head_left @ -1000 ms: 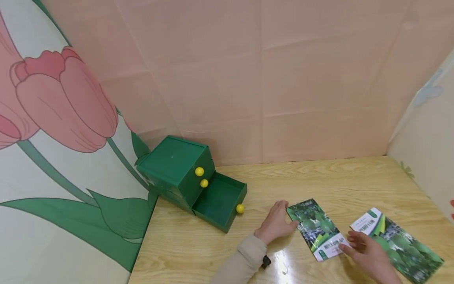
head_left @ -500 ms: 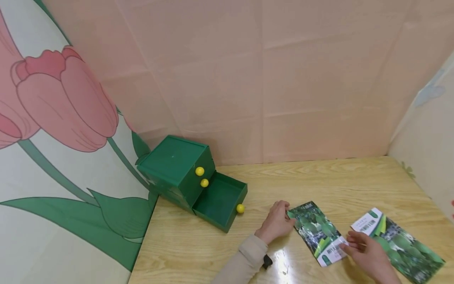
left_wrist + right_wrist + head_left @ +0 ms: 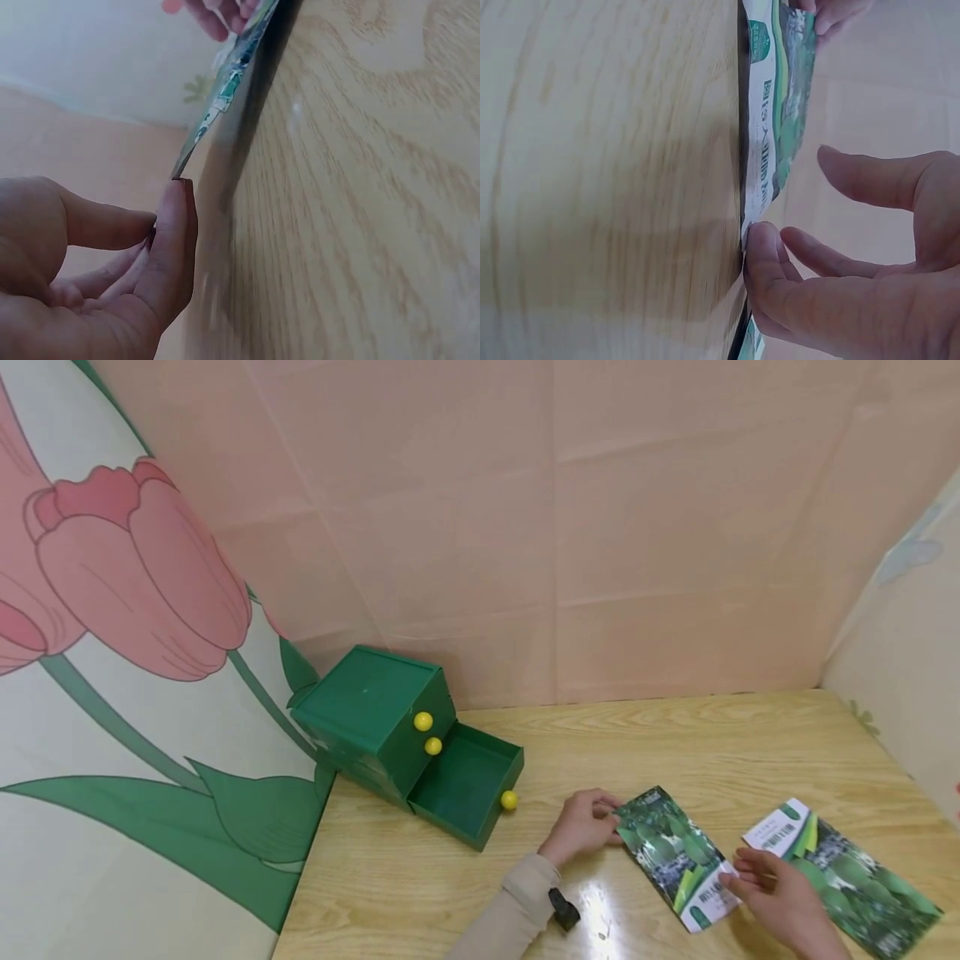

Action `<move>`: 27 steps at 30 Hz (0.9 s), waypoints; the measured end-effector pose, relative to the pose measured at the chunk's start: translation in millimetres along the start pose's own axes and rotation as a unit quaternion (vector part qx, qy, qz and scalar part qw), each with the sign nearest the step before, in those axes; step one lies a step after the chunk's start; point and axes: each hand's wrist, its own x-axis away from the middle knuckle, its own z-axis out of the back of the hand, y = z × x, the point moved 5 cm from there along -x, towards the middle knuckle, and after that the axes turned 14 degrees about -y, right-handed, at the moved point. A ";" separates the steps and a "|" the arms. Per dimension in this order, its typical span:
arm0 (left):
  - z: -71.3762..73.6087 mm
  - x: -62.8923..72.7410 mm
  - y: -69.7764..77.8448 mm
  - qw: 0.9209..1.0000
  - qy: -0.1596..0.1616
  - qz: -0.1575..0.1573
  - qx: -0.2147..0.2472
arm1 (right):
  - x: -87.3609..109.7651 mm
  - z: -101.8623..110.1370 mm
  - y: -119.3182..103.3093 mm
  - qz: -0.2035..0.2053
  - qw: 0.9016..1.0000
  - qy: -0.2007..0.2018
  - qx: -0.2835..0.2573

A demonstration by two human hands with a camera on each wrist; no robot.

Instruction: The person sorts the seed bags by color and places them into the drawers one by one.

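Observation:
In the head view, a flat glossy packet (image 3: 667, 843) printed with green round fruits lies between the two hands, near the table's front. My left hand (image 3: 583, 825) is at its far left corner. Up close, the left thumb and index finger (image 3: 176, 232) pinch that corner, and the packet (image 3: 217, 101) slants slightly up from the table. My right hand (image 3: 783, 897) is by the white label end. Its fingertips (image 3: 763, 238) touch the packet's edge, while the thumb stands apart. A second, matching packet (image 3: 862, 885) lies just right, partly behind the right hand.
A green drawer box (image 3: 367, 693) with yellow ball knobs stands at the left by the tulip-printed wall. Its lowest drawer (image 3: 467, 781) is pulled out and has nothing in it. A pink sheet (image 3: 600, 568) hangs behind the wooden table (image 3: 600, 735).
The packet between the hands has slid a little toward the person. The left thumb has left its top face, and the left fingers now curl at the corner. The right hand barely moved.

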 end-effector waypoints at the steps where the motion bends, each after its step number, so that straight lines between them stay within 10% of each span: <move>1: 0.2 0.8 -0.2 1.000 0.000 0.003 0.011 | 0.7 0.4 0.2 0.000 1.000 0.001 0.002; 12: 3.9 10.6 9.9 0.998 0.023 -0.016 0.053 | 5.2 6.3 10.9 -0.061 0.998 -0.032 -0.004; 21: 8.8 14.1 13.0 0.991 0.057 -0.033 0.113 | 2.9 -7.7 10.3 -0.084 0.959 -0.115 -0.245; 27: 10.3 16.1 11.8 0.987 0.077 -0.039 0.137 | 1.2 -13.0 3.5 -0.050 0.945 -0.101 -0.307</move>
